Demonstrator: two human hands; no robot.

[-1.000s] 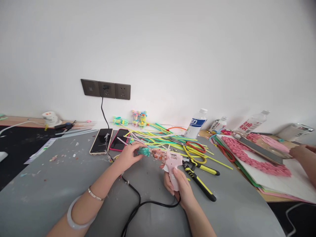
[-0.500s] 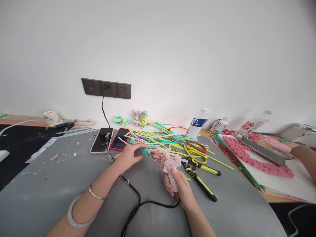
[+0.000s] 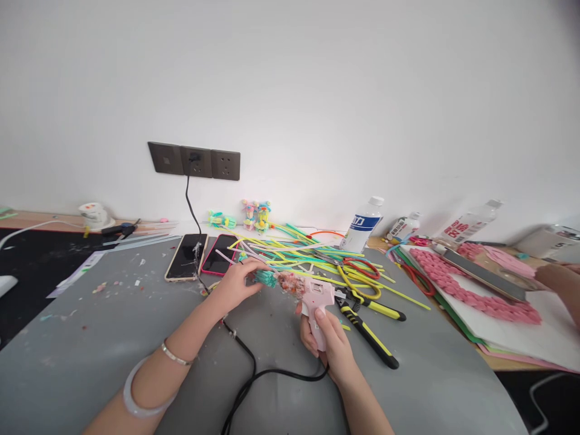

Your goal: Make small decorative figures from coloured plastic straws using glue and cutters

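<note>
My right hand (image 3: 327, 341) is wrapped round the handle of a pale pink glue gun (image 3: 318, 296), its nozzle end crusted with reddish-brown residue and pointing left. Between the fingers of my left hand (image 3: 240, 284) is a small teal bundle of fuzzy pipe cleaner (image 3: 266, 278), close to the nozzle; whether the two touch, I cannot tell. A black cord (image 3: 290, 376) runs from beneath the gun's handle toward the front edge. Behind both hands lies a spread of loose yellow, green and white pipe cleaners (image 3: 294, 248).
Wire cutters (image 3: 369, 338) and scissors (image 3: 362, 284) lie right of the gun. Two phones (image 3: 185, 257) rest at left. Small pipe-cleaner figures (image 3: 256, 216) and a bottle (image 3: 362, 226) stand near the wall. At far right, another person's hand (image 3: 559, 281) is beside a pink braided piece (image 3: 475, 296).
The glue gun's nozzle and the teal bundle have drawn slightly apart, the gun shifting a little to the right. My left hand is almost still.
</note>
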